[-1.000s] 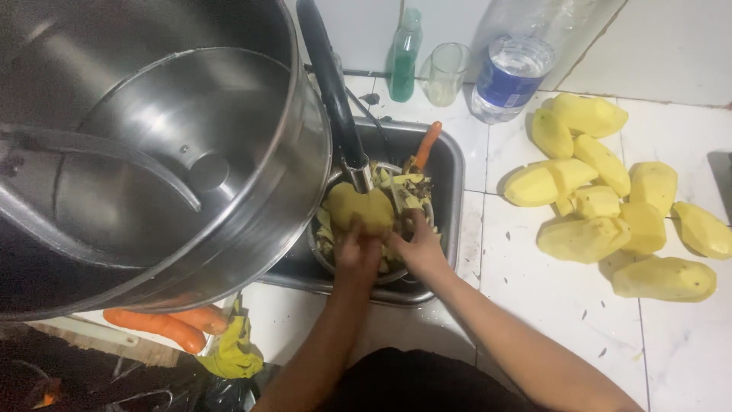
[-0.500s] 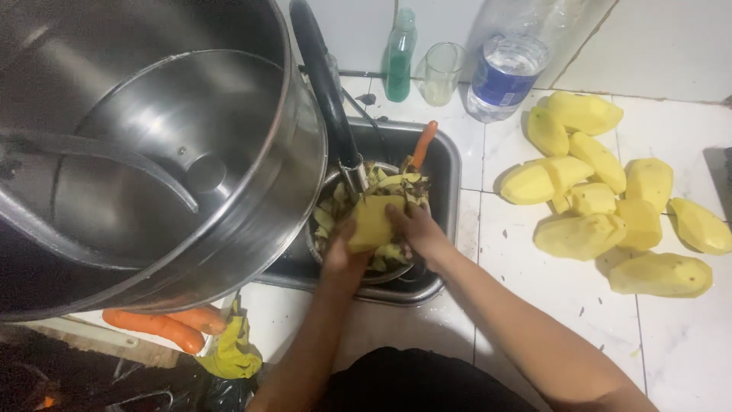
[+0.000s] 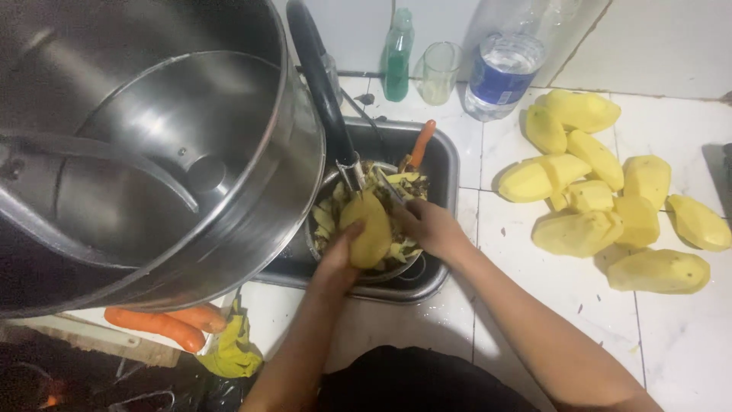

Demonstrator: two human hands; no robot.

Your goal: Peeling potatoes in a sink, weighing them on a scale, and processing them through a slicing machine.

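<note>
Head view: a potato held over a pan of peelings in the sink

Nearest, two carrots (image 3: 160,324) lie by a yellow cloth (image 3: 232,351). The left hand (image 3: 335,259) grips one potato (image 3: 367,229) over the pan (image 3: 358,271), so peelings drop into it; the right hand (image 3: 427,226) is closed around what looks like a peeler, its blade hidden. The pan sits in the small sink (image 3: 442,164). About ten peeled potatoes (image 3: 602,206) lie piled on the tiled counter (image 3: 534,290), clear of the scraps. Beyond: one glass (image 3: 440,72), two bottles (image 3: 503,65), one big steel pot (image 3: 152,152) at left
</note>
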